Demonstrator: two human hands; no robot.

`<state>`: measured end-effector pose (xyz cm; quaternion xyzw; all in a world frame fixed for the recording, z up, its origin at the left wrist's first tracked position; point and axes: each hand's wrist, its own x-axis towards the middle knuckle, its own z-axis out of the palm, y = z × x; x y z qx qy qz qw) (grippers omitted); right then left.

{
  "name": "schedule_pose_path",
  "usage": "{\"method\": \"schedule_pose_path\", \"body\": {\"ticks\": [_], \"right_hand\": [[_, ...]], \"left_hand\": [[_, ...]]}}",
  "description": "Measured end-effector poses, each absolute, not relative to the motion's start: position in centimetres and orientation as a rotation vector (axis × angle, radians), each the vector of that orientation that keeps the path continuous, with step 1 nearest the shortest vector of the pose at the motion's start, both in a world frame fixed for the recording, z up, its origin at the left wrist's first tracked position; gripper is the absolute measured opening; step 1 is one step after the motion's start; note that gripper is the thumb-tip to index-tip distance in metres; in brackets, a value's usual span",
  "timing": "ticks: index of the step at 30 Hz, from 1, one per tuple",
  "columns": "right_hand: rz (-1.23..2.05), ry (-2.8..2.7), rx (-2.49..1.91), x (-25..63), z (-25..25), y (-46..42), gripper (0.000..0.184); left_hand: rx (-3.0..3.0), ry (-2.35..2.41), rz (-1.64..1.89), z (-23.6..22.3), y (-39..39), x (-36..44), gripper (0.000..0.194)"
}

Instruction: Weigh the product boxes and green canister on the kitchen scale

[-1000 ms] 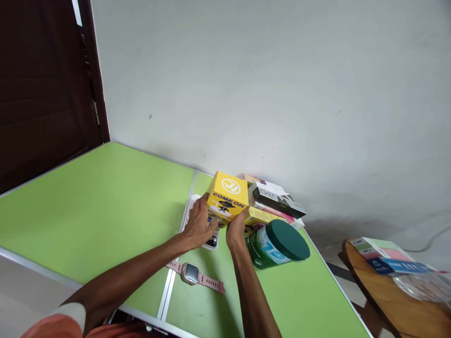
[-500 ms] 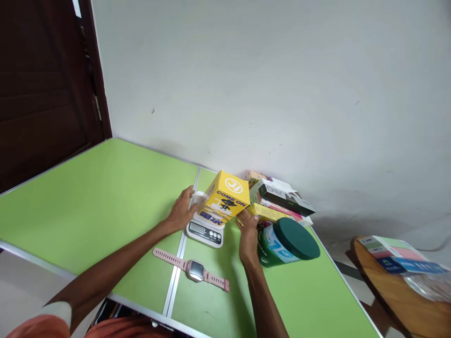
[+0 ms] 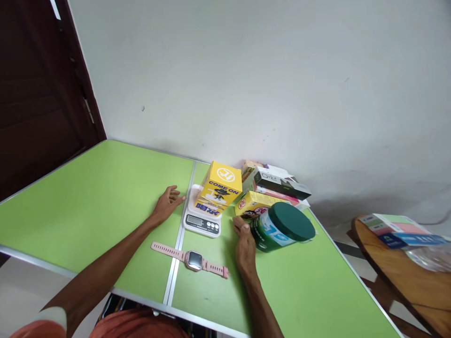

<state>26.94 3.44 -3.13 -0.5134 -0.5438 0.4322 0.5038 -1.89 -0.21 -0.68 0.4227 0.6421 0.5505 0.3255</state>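
A yellow box [image 3: 221, 188] printed "COME ON" stands on the white digital kitchen scale [image 3: 202, 225], whose display looks blank. Left of the scale, my left hand [image 3: 168, 203] is open and apart from the box, fingers spread. My right hand [image 3: 245, 241] is open to the right of the scale, holding nothing, close beside a green lidded tub [image 3: 282, 227]; I cannot tell if they touch. In front of the scale lies a pink-strapped smartwatch [image 3: 195, 260], stretched out flat across the metal seam of the green table [image 3: 105, 192].
Behind the tub sit a yellow carton [image 3: 254, 203], a black-and-white box [image 3: 282, 183] and other stacked boxes against the wall [image 3: 253, 75]. A wooden stool [image 3: 391, 272] with flat packages [image 3: 401, 230] is at the right. A dark door [image 3: 38, 94] is at the left.
Both hands have come away from the yellow box: the left moved left, the right moved down toward me. The box stays on the scale. The view has shifted slightly.
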Motion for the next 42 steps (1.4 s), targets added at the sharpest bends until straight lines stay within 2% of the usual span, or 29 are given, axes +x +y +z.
{"method": "schedule_pose_path", "body": {"ticks": [5,9,11,15,20,25,31,37,42], "right_hand": [[1.032,-1.261,-1.242,26.7,-2.8,3.4,0.101],[1.048,-1.254,-1.232,27.1,-3.2,3.7,0.096],[1.049,-1.271,-1.240,27.4,-3.5,3.8,0.092],[1.016,-1.323,-1.264,27.8,-2.9,3.3,0.083],[0.738,-1.557,-1.137,25.6,1.7,3.0,0.063],[0.836,-1.762,-0.900,18.4,5.7,4.2,0.062],[1.088,-1.833,-0.819,12.0,5.2,3.0,0.067],[1.088,-1.812,-0.918,13.8,3.3,1.6,0.054],[1.092,-1.740,-1.055,16.6,2.5,1.2,0.058]], "left_hand": [[1.343,1.499,1.422,3.3,1.6,0.2,0.120],[1.572,1.369,1.249,6.6,4.2,0.9,0.136],[1.583,1.252,1.182,7.3,5.3,0.7,0.131],[1.609,1.210,1.147,7.1,6.3,0.1,0.104],[1.567,1.276,1.200,7.1,5.2,-0.9,0.091],[1.521,1.350,1.298,7.6,3.6,-5.2,0.088],[1.332,1.521,1.514,6.2,3.2,-14.3,0.085],[1.192,1.621,1.548,4.1,4.0,-22.0,0.084],[1.150,1.606,1.568,3.5,6.2,-24.6,0.085]]}}
